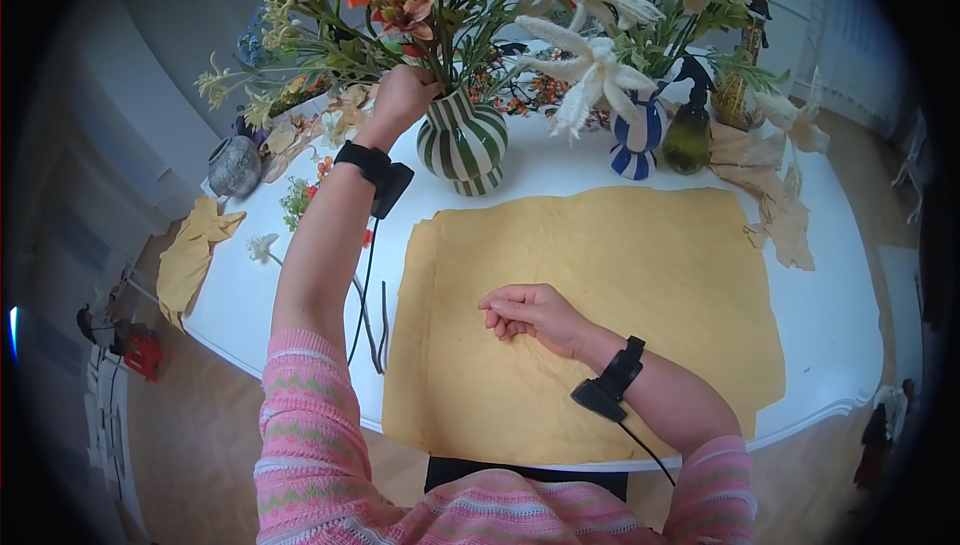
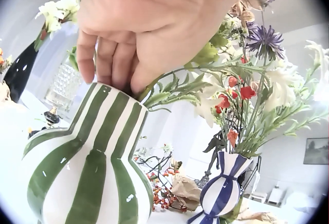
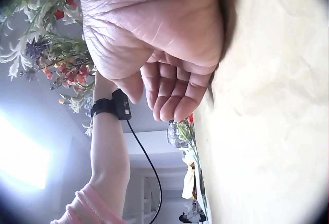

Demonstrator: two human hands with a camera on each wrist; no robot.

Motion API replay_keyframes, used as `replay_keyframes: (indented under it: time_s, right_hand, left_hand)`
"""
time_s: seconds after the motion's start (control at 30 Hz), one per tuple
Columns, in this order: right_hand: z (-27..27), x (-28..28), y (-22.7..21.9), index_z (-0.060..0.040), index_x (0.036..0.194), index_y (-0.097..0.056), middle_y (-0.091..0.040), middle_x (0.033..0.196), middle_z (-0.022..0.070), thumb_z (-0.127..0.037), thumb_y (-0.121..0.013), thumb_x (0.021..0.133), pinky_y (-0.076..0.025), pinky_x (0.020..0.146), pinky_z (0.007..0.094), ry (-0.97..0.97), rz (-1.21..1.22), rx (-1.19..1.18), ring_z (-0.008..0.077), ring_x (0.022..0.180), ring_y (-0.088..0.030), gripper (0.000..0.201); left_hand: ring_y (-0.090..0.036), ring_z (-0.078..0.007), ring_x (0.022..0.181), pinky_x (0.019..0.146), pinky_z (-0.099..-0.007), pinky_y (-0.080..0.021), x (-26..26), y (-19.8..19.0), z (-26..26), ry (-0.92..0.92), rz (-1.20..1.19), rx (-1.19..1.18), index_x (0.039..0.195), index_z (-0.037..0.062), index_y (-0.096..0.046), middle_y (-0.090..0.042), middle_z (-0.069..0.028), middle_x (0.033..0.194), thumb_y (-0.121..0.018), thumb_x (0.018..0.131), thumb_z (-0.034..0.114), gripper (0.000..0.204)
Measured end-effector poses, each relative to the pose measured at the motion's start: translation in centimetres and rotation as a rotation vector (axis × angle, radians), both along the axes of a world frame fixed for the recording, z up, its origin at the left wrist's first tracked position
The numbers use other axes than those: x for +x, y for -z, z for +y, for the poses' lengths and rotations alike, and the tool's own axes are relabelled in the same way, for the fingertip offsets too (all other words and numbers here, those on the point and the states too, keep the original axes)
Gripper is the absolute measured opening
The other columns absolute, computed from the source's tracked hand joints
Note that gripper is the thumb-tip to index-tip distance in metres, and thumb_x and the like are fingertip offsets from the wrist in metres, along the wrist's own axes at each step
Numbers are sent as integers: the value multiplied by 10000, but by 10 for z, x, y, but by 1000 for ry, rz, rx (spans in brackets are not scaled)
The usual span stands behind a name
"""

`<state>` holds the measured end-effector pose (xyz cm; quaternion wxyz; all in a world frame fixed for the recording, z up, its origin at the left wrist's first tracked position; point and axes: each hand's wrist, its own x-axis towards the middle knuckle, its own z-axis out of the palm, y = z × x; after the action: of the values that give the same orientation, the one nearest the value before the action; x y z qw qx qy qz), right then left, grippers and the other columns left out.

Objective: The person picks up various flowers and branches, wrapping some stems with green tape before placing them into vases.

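Observation:
At the mouth of the green-and-white striped vase (image 1: pixel 462 143) is my left hand (image 1: pixel 405 95), its fingers curled down around a stem at the rim; the left wrist view has this hand (image 2: pixel 154 23) just over the vase (image 2: pixel 87 177), fingertips partly hidden. Orange and red flowers (image 1: pixel 408 17) rise from the vase. My right hand (image 1: pixel 535 315) rests on its side on the brown paper sheet (image 1: pixel 600 245), fingers loosely curled and holding nothing; its palm and bent fingers show in the right wrist view, that hand (image 3: pixel 159 44) against the paper (image 3: pixel 267 105).
A blue-and-white vase (image 1: pixel 634 135) with white flowers and a dark green bottle (image 1: pixel 688 135) stand at the back right. On the left are a grey round vase (image 1: pixel 235 167), crumpled yellow paper (image 1: pixel 192 250) and a white flower (image 1: pixel 262 247). Dark stems (image 1: pixel 383 330) lie beside the sheet.

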<state>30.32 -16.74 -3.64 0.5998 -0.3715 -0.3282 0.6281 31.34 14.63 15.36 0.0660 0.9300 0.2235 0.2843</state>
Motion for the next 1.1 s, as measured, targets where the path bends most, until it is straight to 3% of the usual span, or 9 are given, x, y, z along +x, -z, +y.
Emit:
replay_keyframes:
  time_s: [0.07,0.23,0.33,0.43,0.53,0.67,0.73,0.83,1.1]
  right_hand:
    - [1,0,1,2,1114,-618,-632,884,18,-182,-537,975,-494,714,237,4,-5,0,83,781,-584,245]
    - [0,0,1,0,1110,-619,-632,882,18,-176,-544,971,-499,718,239,2,-3,5,86,780,-590,237]
    - [0,0,0,-3,1111,-619,-633,883,18,-172,-548,968,-501,721,239,-2,2,3,86,783,-592,232]
    - [0,0,-1,-7,1111,-620,-634,886,18,-167,-550,966,-501,721,240,-3,11,-1,87,784,-593,227]
    - [1,0,1,-10,1109,-622,-636,889,19,-164,-553,965,-501,720,240,-2,22,-1,87,784,-594,222]
    - [0,0,0,-13,1106,-624,-638,893,20,-160,-557,962,-497,720,238,-5,17,4,88,786,-594,216]
    - [0,0,0,-13,1106,-624,-638,894,20,-158,-558,962,-495,720,237,-8,18,7,88,787,-594,215]
    - [1,0,0,-14,1107,-624,-638,894,22,-157,-558,961,-492,719,236,-10,20,7,88,789,-594,214]
    - [2,0,2,-12,1117,-622,-639,899,26,-156,-561,960,-492,717,236,-22,20,10,91,791,-596,222]
  left_hand:
    - [-665,-350,795,754,-399,-514,0,4,4,13,29,-5,903,30,-728,-692,-180,820,-663,773,187,214]
    - [-681,-322,837,765,-366,-521,0,21,-1,132,-392,-305,944,14,-710,-707,-171,860,-636,781,124,210]
    - [-676,-328,812,746,-367,-517,-5,27,-9,175,-443,-358,935,5,-701,-699,-184,856,-637,779,133,212]
    - [-668,-336,787,727,-374,-510,-11,22,-11,49,-184,-105,960,1,-689,-688,-200,858,-637,775,140,237]
    - [-660,-346,784,715,-380,-505,-6,15,-8,37,-70,-97,979,2,-681,-678,-210,864,-643,769,150,260]
    - [-669,-324,798,721,-371,-506,-5,23,4,67,-101,-124,970,-10,-680,-687,-199,865,-646,771,147,256]
    - [-675,-297,801,724,-363,-505,-5,33,6,235,-418,-267,959,-25,-676,-694,-187,859,-645,791,159,250]
    - [-680,-278,796,730,-350,-504,-4,36,5,141,-509,-338,952,-37,-671,-701,-175,856,-642,819,182,258]
    - [-682,-284,800,738,-343,-504,-10,22,-3,37,-353,-223,959,-38,-671,-702,-174,861,-642,848,226,287]
